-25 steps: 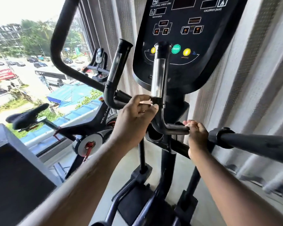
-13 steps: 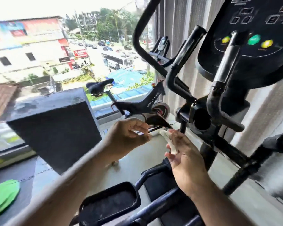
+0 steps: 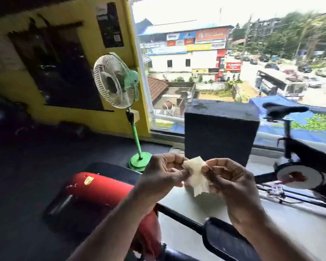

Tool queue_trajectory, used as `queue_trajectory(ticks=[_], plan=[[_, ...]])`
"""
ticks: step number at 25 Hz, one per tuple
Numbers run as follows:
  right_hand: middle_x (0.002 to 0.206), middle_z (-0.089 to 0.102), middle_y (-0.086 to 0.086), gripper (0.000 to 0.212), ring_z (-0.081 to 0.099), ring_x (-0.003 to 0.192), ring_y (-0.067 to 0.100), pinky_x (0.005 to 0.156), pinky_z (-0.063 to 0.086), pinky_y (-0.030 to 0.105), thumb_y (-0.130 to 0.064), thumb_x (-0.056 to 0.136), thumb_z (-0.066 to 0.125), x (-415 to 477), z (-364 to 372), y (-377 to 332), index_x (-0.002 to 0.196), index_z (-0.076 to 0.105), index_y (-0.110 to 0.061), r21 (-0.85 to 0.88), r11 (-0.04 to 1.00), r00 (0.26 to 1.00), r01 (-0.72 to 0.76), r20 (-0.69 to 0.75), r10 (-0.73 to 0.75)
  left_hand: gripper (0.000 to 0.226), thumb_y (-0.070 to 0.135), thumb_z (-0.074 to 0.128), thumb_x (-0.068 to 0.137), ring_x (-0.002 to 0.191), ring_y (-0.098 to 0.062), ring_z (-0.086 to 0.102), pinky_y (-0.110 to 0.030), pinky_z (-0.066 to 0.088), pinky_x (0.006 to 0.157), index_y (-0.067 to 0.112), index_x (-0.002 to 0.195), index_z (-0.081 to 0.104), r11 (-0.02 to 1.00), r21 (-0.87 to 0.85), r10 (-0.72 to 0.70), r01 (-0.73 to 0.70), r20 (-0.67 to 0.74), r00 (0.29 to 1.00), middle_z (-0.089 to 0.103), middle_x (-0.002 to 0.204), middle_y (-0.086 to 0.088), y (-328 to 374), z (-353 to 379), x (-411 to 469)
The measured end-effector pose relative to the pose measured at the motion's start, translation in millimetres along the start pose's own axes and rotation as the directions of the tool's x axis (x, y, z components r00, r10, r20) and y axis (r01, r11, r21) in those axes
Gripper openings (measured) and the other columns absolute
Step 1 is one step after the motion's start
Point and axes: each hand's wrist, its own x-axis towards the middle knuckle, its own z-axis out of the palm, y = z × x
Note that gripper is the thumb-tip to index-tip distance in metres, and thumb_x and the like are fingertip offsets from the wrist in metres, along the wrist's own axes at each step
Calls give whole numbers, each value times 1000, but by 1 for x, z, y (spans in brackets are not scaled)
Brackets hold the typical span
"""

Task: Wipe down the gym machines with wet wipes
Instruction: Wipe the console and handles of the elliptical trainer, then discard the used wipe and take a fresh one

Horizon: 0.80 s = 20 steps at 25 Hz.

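A window (image 3: 215, 63) is lighting the gym ahead of you. You are pinching the wet wipe (image 3: 195, 176) between your left hand (image 3: 162, 176) and right hand (image 3: 230, 181), held close together just beside the red machine (image 3: 102, 189). Try opening it out flat, so a clean face is meeting the next surface.

Floor (image 3: 26, 185), green fan (image 3: 114, 81), black box (image 3: 219, 136)

Gym (upstairs), exercise bike (image 3: 309, 153), red machine (image 3: 102, 189)

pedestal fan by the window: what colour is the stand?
Bright green, both the stand and its round base. The head view shows it.
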Motion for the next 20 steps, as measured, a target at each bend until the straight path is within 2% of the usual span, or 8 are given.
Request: queue_trajectory(ticks=[2, 5, 8, 11, 14, 17, 18, 20], plan=[[88, 76, 20, 22, 70, 69, 25, 54, 56, 28, -10, 81, 78, 1, 80, 21, 100, 71, -1, 71, 990, 986, -118, 125, 109, 28, 22, 85, 73, 73, -17, 71, -36, 58, 71, 12, 98, 75, 998, -60, -31, 22, -144, 989, 78, 86, -10, -18, -79, -25], [100, 74, 24, 19, 71, 76, 27, 61, 60, 37, -5, 92, 68, -7, 189, 54, 111, 69, 0, 89, 951, 917, -295, 304, 256, 34, 19, 87, 72, 74, -20, 71, -41, 60, 75, 9, 100, 74, 995, -94, -51, 22, -315, 948, 78, 89, -14, -43, -180, -65], [113, 74, 24, 27, 69, 90, 32, 79, 57, 42, -19, 96, 67, -23, 279, 82, 117, 74, -4, 0, 887, 759, -461, 519, 394, 28, 9, 86, 78, 79, -23, 73, -47, 61, 81, 11, 103, 74, 997, -66, -64, 37, -457, 887, 78, 90, -15, -64, -262, -109], [118, 74, 24, 34, 68, 103, 35, 95, 52, 51, -26, 88, 78, -36, 362, 110, 115, 76, -6, -158, 890, 589, -428, 698, 407, 25, 9, 83, 75, 78, -26, 72, -47, 60, 81, 16, 98, 74, 995, -13, -85, 95, -574, 815, 77, 84, -11, -84, -337, -151], [106, 74, 26, 34, 64, 93, 31, 82, 50, 43, -18, 83, 88, -38, 435, 140, 107, 73, -1, -213, 908, 451, -361, 813, 369, 23, -2, 82, 79, 77, -26, 68, -48, 61, 76, 7, 97, 72, 988, -26, -128, 149, -671, 730, 74, 87, -25, -105, -398, -186], [84, 66, 19, 24, 64, 73, 21, 62, 52, 23, -12, 86, 81, -38, 518, 178, 93, 64, 4, -266, 906, 322, -330, 870, 373, 26, 9, 82, 71, 77, -28, 70, -50, 62, 77, 11, 95, 72, 971, -27, -175, 236, -753, 635, 75, 87, -23, -127, -464, -215], [85, 65, 19, 22, 65, 72, 20, 62, 55, 25, -13, 86, 80, -37, 545, 191, 92, 63, 1, -274, 896, 280, -349, 882, 379, 27, 11, 82, 71, 78, -29, 71, -48, 61, 76, 11, 96, 72, 963, -40, -199, 268, -774, 601, 76, 86, -21, -131, -486, -224], [97, 68, 22, 28, 72, 86, 29, 80, 63, 42, -19, 88, 81, -34, 602, 213, 100, 64, -1, -293, 849, 197, -440, 891, 410, 29, 15, 82, 73, 77, -25, 73, -44, 59, 75, 11, 100, 72, 950, -63, -220, 304, -828, 516, 78, 87, -15, -131, -531, -241]])
